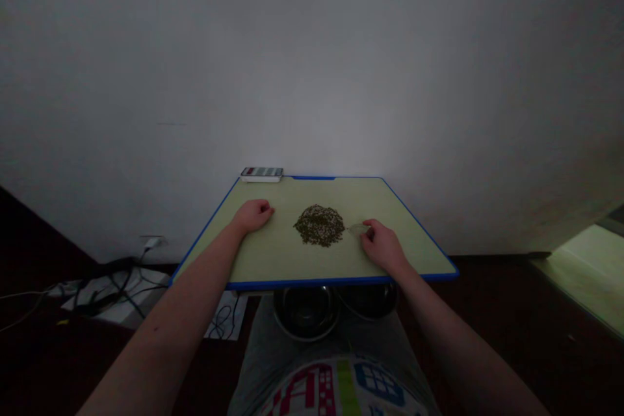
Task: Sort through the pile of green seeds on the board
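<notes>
A pile of small mixed seeds or beans, brown-green and pale, lies in the middle of a pale yellow board table with a blue rim. To the right of the pile, my right hand pinches a small, thin-edged, see-through thing. It narrows toward the pile's right edge; its exact kind is unclear in the dim light. My left hand rests on the board left of the pile, apart from it. Its fingers are curled into a loose fist, and nothing shows in them.
A phone lies on a white box at the board's back left corner. Two dark metal bowls, one left and one right, sit by my lap below the front edge. Cables lie on the floor at left. A wall stands behind.
</notes>
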A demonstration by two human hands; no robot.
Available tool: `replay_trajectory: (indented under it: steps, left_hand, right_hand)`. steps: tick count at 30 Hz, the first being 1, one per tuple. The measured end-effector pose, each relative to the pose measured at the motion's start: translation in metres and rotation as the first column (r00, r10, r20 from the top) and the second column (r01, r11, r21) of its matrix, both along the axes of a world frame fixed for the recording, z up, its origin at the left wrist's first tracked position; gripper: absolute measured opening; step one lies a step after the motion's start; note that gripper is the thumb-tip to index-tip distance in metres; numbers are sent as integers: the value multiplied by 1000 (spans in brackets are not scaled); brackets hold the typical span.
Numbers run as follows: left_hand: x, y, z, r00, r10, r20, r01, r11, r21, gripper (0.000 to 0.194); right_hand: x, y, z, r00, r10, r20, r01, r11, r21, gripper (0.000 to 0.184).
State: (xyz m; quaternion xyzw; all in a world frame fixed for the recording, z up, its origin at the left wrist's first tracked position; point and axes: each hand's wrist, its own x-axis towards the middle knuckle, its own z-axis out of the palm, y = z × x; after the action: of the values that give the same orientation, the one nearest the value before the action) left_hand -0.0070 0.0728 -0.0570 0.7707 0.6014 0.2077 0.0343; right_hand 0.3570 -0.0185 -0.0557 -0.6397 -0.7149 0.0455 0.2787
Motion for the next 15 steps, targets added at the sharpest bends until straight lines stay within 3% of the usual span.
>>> replay_trajectory:
  steps: [15]
  left_hand:
    - [0,-1,1,1000,15,-7,-15,1000,-21,32]
  right_hand:
    - [1,4,2,1000,-1,-14,1,1000,-24,30]
